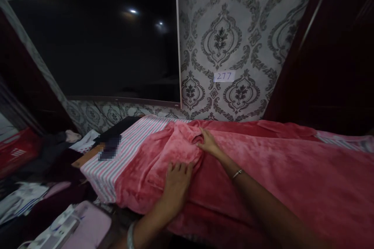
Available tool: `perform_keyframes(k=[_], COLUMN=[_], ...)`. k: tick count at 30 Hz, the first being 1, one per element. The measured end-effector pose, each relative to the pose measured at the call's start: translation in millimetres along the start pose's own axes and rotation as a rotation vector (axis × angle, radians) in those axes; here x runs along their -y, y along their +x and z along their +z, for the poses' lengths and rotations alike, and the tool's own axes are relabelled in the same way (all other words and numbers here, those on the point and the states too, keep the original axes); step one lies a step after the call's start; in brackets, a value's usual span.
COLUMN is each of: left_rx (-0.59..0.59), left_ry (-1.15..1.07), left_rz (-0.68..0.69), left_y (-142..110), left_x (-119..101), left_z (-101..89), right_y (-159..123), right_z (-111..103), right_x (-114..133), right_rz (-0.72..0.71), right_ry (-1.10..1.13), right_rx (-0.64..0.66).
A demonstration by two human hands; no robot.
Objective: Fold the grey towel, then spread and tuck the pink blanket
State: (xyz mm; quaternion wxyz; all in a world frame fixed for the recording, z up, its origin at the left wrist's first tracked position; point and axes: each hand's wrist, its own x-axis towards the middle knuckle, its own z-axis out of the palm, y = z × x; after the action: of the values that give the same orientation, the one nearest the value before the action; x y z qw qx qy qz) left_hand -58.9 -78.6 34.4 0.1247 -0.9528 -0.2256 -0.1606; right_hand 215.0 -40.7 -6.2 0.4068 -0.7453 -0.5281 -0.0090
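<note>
A long piece of pink-red plush clothing lies spread over a striped cloth, with its left part folded over in loose layers. At the upper edge of that fold my right hand pinches the fabric beside a small dark round opening, which could be a neckline or a cuff. Lower and to the left, my left hand rests on the folded layers with its fingers apart, pressing down on the plush. The exact kind of clothing cannot be made out.
A large dark television hangs behind. A paper label reading 277 is stuck on the patterned wallpaper. At the left lie a black item, a power strip, a pink pad and heaped clothes.
</note>
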Motion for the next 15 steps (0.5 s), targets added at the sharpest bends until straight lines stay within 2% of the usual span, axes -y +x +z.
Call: perform_keyframes(k=[2, 5, 8, 11, 15], left_rx=[-0.100, -0.261, -0.334, -0.320, -0.187], left_ry=[-0.009, -0.067, -0.138, -0.196, -0.257], left_rz=[-0.038, -0.101, -0.134, -0.106, -0.060], left_y=[-11.2, -29.7, -46.5, -54.7, -50.6], left_x=[4.8, 5.3, 2.4, 1.5, 3.3], left_z=[4.3, 18.0, 38.1, 53.7, 57.0], right_y=[5.7, 9.3, 8.5, 6.0, 5.4], right_z=[7.8, 12.1, 9.4, 5.5, 4.3], right_x=[10.3, 20.7, 22.5, 19.0, 15.6], right_rz=[0.032, 0.069, 0.052, 0.053, 0.057], right_ry=[-0.119, -0.145, -0.132, -0.115, -0.023], right_rx=[0.028, 0.055, 0.066, 0.074, 0.047])
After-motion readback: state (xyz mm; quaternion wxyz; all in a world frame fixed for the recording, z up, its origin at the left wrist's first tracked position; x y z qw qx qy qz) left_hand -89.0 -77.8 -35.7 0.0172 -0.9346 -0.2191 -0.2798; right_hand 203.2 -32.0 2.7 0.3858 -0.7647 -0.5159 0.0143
